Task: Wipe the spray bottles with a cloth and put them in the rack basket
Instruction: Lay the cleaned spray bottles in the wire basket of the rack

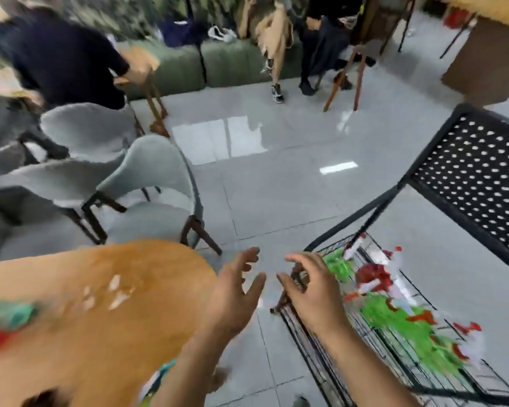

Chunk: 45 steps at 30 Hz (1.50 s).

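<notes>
Both hands hang in the air between the round wooden table (100,304) and the wire rack basket (315,342), and neither holds anything. The left hand (232,298) is just off the table's edge, on the side nearest the basket, with its fingers (249,255) spread and loosely bent. The right hand (312,292) is over the basket's near corner, fingers apart and relaxed, thumb free; whether it touches the rim is too blurred to tell.

The picture is badly smeared by head motion. Inside the basket lie several spray bottles (394,318), green bodies with red and white trigger heads, piled along its length. At the table's far edge from the basket sits a blurred teal and red heap (3,321), which may be the cloth or another bottle; I cannot tell which.

My reading is that a bottle has just gone into the basket and the hands are between bottles. The next move would call for turning back towards the table, finding the cloth and any bottle left there, and gripping each firmly before wiping.

Beyond the table stand grey upholstered chairs (147,183) on a glossy tiled floor (276,177), and a black perforated rack shelf (479,171) rises beyond the basket.
</notes>
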Tool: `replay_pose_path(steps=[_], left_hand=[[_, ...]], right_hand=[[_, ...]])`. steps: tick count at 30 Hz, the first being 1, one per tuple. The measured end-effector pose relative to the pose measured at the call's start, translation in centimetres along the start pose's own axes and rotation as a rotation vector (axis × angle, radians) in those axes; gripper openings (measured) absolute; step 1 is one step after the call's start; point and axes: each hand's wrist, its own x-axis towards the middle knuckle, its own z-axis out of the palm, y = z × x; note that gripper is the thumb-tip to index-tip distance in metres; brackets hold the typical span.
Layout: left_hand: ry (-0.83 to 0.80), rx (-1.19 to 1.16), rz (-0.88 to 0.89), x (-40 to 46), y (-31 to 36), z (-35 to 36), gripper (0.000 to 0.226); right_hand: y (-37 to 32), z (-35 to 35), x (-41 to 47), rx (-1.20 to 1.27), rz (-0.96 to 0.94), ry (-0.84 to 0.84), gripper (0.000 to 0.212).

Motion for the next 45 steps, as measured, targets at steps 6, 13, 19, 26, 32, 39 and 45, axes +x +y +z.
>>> replay_pose_path(steps=[6,13,19,26,32,39,45], left_hand=[[0.188,-0.039,-0.156,-7.1,-11.9,-14.6,0.043],[0.278,-0.02,-0.312,-15.4,-25.8,-29.2,0.041],[0.404,-0.069,-0.422,-18.9,-33.1,-39.5,0.047],[0.519,-0.041,-0.481,-18.9,-39.0,-47.0,0.048],[0.531,0.047,-0.559,-16.6,-45.2,-50.5,0.047],[0.484,0.112,-0.68,-12.7,-50.9,-51.7,0.051],[0.403,0.142,-0.719,-10.6,-53.4,-50.9,0.039]], right_hand=[[-10.2,16.4,-1.3,0.019,-0.089,-0.262,0.031],[-20.7,33.9,-4.6,-0.047,-0.061,-0.495,0.026],[-28.8,43.7,-5.2,-0.101,-0.145,-0.592,0.025],[-33.4,53.0,-2.8,-0.24,-0.25,-0.735,0.029],[-35.2,61.7,-0.3,-0.303,-0.309,-0.785,0.036],[-35.1,69.3,1.0,-0.519,-0.358,-0.892,0.056],[-33.4,71.6,1.3,-0.693,-0.473,-0.938,0.054]])
